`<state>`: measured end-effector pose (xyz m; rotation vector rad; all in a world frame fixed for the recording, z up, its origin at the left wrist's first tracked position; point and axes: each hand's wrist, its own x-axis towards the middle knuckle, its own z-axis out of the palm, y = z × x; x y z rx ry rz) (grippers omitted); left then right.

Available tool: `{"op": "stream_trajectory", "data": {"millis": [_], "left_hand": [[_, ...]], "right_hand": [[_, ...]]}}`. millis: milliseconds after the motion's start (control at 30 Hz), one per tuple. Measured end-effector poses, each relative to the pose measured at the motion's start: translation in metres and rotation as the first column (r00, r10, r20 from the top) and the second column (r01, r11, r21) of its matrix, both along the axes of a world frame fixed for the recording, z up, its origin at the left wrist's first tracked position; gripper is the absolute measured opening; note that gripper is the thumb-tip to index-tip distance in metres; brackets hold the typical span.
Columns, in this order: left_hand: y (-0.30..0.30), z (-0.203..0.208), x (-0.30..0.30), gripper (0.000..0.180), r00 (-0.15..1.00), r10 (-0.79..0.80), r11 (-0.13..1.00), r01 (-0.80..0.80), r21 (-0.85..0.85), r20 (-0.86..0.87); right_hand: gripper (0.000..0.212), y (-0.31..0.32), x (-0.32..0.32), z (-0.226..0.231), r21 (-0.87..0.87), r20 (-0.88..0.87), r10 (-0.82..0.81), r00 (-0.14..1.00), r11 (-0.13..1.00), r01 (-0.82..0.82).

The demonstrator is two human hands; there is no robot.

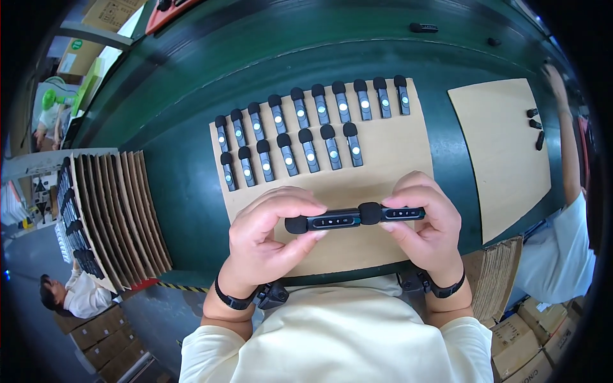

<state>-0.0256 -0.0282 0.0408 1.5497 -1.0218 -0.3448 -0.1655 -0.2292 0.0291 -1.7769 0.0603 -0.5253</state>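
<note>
My left hand [260, 235] pinches a small black clip-on microphone [334, 221] with a foam windscreen, thumb below and forefinger above. Another microphone [405, 214] of the same kind is pinched in my right hand [429, 223]. I hold the two end to end and level above a cardboard sheet [397, 150], the foam tip of the right one against or very near the body of the left one. On the sheet lie two rows of like microphones [297, 107], foam ends pointing away from me, each with a pale round spot. The second row is shorter and stops left of centre-right.
A green bench [185, 185] carries the sheet. At the right, another cardboard sheet [504, 159] holds several small black pieces [535, 124], with a co-worker's arm [565, 127] beyond. Upright cardboard sheets [121, 217] are stacked at the left. Another person [83, 293] is at the far left.
</note>
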Motion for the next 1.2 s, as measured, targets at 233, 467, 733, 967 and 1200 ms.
{"op": "stream_trajectory", "data": {"millis": [233, 467, 733, 967, 1200], "left_hand": [[0.004, 0.003, -0.003, 0.027, 0.998, 0.025, 0.999, -0.027, -0.025, -0.056], [0.001, 0.012, -0.001, 0.026, 0.995, 0.013, 0.999, -0.017, 0.043, 0.099], [-0.001, -0.003, 0.003, 0.025, 1.0, -0.028, 1.0, 0.028, -0.006, 0.001], [-0.01, -0.01, -0.001, 0.023, 0.992, -0.04, 0.999, 0.037, -0.026, -0.12], [-0.02, -0.013, 0.002, 0.024, 0.99, -0.058, 0.998, 0.061, -0.022, 0.126]], "right_hand": [[0.03, 0.001, 0.003, 0.004, -0.007, 0.029, 0.013, 0.999, 1.0, -0.013], [0.028, 0.02, 0.005, 0.005, 0.344, 0.087, -0.078, 0.993, 0.938, 0.043], [0.038, 0.005, 0.003, 0.01, -0.126, -0.032, -0.024, 0.999, 0.992, 0.02], [0.035, 0.024, 0.023, 0.011, -0.333, 0.016, 0.034, 0.999, 0.942, -0.027], [0.035, 0.009, 0.022, 0.008, -0.343, -0.003, 0.026, 1.0, 0.939, -0.025]]}}
